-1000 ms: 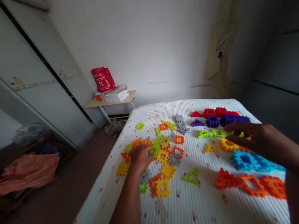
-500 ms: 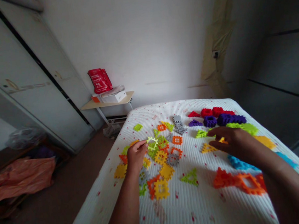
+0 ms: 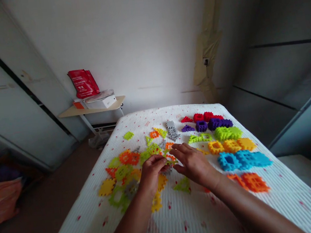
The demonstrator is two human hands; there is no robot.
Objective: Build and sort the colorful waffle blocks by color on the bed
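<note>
My left hand [image 3: 151,170] pinches a light green interlocking tile [image 3: 171,162] over the loose pile. The tile is seen nearly edge-on between the two hands. Close by on its right is my right hand [image 3: 193,160], fingers and thumb apart; I cannot tell whether they touch the tile. Beneath and left of the hands lie mixed tiles: a yellow tile [image 3: 107,187], an orange tile [image 3: 125,157] and several green and grey ones. A green triangle tile [image 3: 182,185] lies below the right hand, partly covered by it.
Sorted rows stand on the right of the white bedspread [image 3: 182,217]: red tiles [image 3: 208,116], purple tiles [image 3: 217,123], green tiles [image 3: 227,133], yellow tiles [image 3: 231,145], blue tiles [image 3: 243,160], orange tiles [image 3: 254,182]. Grey tiles [image 3: 171,129] lie centrally. A small table [image 3: 119,102] stands behind.
My right hand has moved left, away from the sorted rows, to beside the left hand. The left hand keeps the green tile, now lower and tilted. The view has turned right.
</note>
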